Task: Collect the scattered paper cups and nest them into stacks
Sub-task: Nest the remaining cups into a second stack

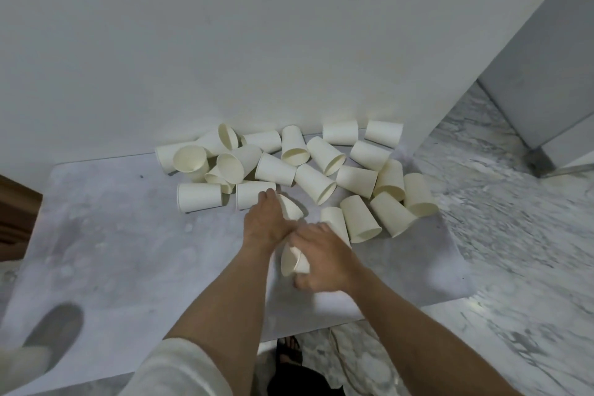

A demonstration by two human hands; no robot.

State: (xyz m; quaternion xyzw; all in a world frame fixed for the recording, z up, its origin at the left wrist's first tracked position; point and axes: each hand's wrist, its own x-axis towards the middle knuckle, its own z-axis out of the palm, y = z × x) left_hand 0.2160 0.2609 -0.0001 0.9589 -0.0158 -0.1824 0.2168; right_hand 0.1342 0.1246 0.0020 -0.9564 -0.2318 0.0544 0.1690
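Several cream paper cups (pixel 316 183) lie scattered on their sides along the far half of a pale marble table (pixel 128 251), against the white wall. My left hand (pixel 266 223) grips one cup (pixel 291 207) near the table's middle, its base pointing away from me. Just below it, my right hand (pixel 324 259) holds another cup or short nested stack (pixel 292 262), rim toward me. The two hands touch, and the two cups line up almost end to end. My fingers hide much of both cups.
A white wall (pixel 257 42) rises right behind the cups. A grey panel (pixel 546 74) stands at the right over marble floor (pixel 514 235). A grey slipper (pixel 54 334) shows at lower left, and a brown wooden piece (pixel 16 212) at the left edge.
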